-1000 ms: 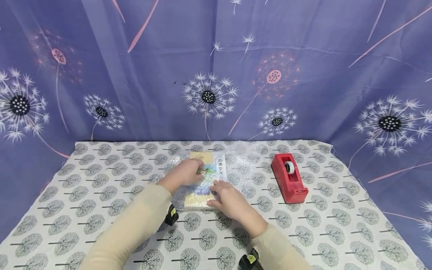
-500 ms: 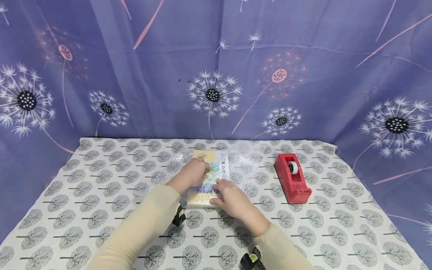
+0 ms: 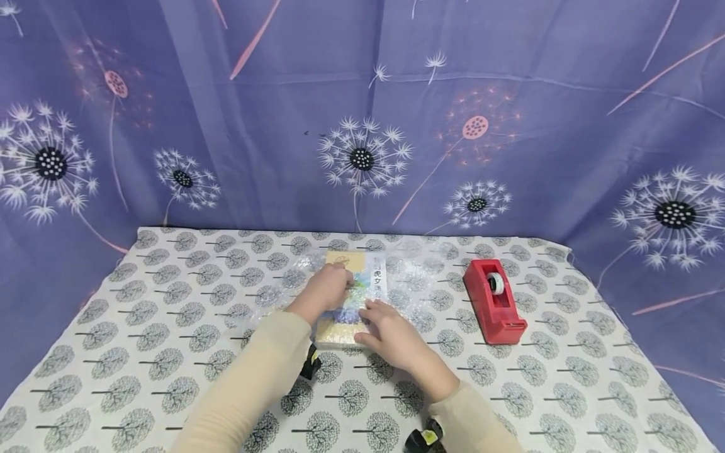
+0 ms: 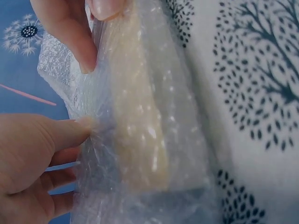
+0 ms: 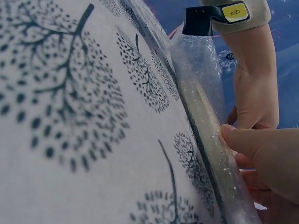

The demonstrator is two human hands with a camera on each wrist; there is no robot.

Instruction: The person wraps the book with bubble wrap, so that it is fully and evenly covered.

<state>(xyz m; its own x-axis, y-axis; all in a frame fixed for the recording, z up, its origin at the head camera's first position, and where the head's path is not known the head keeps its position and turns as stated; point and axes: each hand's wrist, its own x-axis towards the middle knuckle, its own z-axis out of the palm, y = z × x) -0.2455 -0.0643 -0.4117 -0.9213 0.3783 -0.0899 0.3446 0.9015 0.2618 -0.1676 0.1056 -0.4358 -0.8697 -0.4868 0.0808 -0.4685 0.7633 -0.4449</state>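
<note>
A book (image 3: 340, 332) with a yellow, blue and white cover lies in clear bubble wrap (image 3: 410, 277) on the table. My left hand (image 3: 324, 290) is over the book's left side with its fingers bent; in the left wrist view its thumb (image 4: 77, 130) and fingers pinch a fold of the wrap. My right hand (image 3: 392, 333) rests on the book's lower right part, fingers spread loosely. Its thumb (image 5: 238, 137) touches the wrapped near edge in the right wrist view. The fingertips of both hands are partly hidden.
To the right stands a red tape dispenser (image 3: 494, 302) with a roll of tape (image 3: 496, 283) in it. A tree-print cloth (image 3: 187, 340) covers the table. Behind the table hangs a purple dandelion-print curtain (image 3: 272, 145).
The head view has shifted slightly, so the scene sits a little further right. My left hand has moved slightly over the wrapped book; my right hand keeps its place on the book.
</note>
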